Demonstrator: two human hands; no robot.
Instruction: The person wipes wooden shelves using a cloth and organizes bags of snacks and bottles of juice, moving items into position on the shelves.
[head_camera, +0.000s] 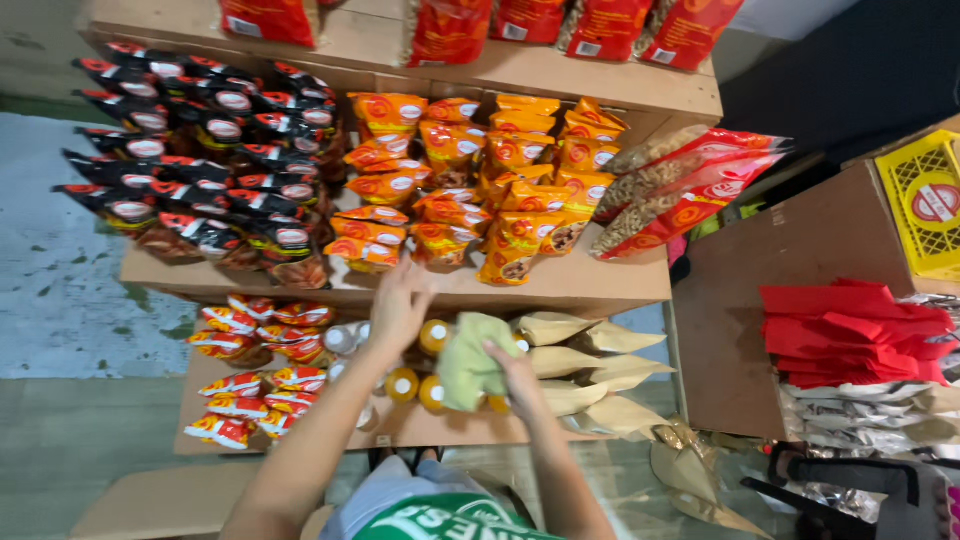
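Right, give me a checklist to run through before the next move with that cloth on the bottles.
1. Right hand has the green cloth in its grip: ok.
2. Left hand on the shelf edge, holding nothing: ok.
3. Bottles upright, caps on: ok.
4. Brown paper bags lying apart from the cloth: ok.
5. Orange snack packs above stacked steady: cannot tell.
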